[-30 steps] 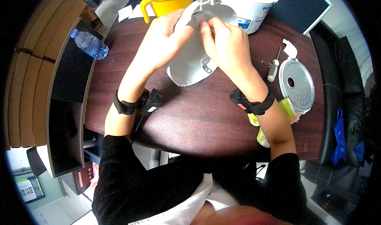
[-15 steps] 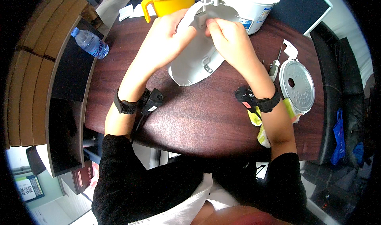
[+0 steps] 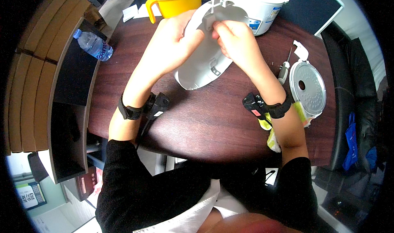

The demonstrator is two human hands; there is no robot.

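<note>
A hollow white plastic rice cooker lid cover (image 3: 198, 70) is held tilted above the table, its inside facing me. My left hand (image 3: 174, 42) is closed around its left edge, with the fingertips hidden behind it. The fingers of my right hand (image 3: 234, 38) are pinched together inside the cover, against a small grey bracket (image 3: 209, 21) near its upper end. What they pinch, if anything, is hidden. Just behind the cover stands the white rice cooker body (image 3: 264, 13), its top uncovered and dark inside.
A grey-handled screwdriver (image 3: 284, 72) and a round grey inner lid (image 3: 308, 89) lie at the right, beside a yellow-green cloth (image 3: 274, 140). A yellow pot (image 3: 176, 5) stands at the back. A water bottle (image 3: 93, 46) is at the left edge, near cardboard boxes (image 3: 33, 85).
The right-hand fingers have shifted slightly and turned at the bracket, with more of them now showing. The cover and my left hand stay almost in place.
</note>
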